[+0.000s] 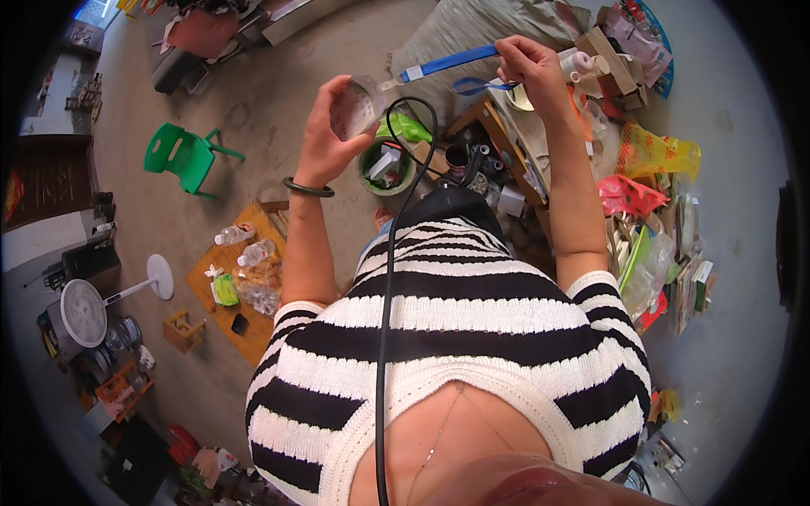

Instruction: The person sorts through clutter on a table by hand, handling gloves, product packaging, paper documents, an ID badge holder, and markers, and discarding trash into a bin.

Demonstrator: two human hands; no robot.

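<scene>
My left hand (319, 136), with a dark bangle (308, 188) at its wrist, grips a pale translucent holder (359, 107) with a rounded, patterned face. A clip joins the holder's right edge to a blue lanyard (449, 61) with a white buckle (414, 73). Up and to the right, my right hand (530, 73) pinches the lanyard's far end, so the strap stretches between both hands. A loose loop of the strap hangs below my right fingers. The holder's left side is hidden by my left palm and fingers.
A black cable (387, 303) runs down across my striped top. Below my hands stands a bin (387, 183) of rubbish. On the left are a green chair (183, 155) and a wooden table (215, 253) with bottles. Piled bags and boxes (610, 60) lie right.
</scene>
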